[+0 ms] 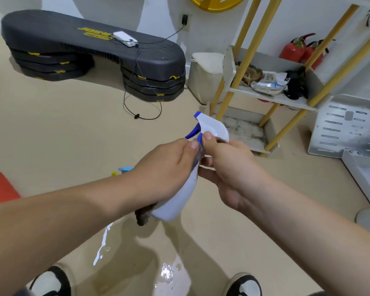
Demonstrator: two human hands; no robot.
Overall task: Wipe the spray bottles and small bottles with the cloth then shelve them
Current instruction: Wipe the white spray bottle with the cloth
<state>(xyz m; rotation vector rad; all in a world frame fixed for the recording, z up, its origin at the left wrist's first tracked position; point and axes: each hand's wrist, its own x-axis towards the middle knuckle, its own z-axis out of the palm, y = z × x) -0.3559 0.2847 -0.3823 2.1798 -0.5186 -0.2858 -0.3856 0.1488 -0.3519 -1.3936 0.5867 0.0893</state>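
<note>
A long black plastic step platform (73, 37) by the far wall bears slanted yellow lettering on its top face. The upper line looks like "JOIN", its end running under a white rectangular power bank (125, 38). The lower line is too blurred to read. A round yellow wall disc (217, 3) shows white letter fragments, cut off by the frame. Blue print on a crumpled silver packet (267, 84) is illegible.

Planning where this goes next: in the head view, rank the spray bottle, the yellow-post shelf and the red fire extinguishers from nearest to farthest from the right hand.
1. spray bottle: gripped at its neck by the right hand.
2. yellow-post shelf: ahead, to the right.
3. red fire extinguishers: behind the shelf, by the wall.
</note>
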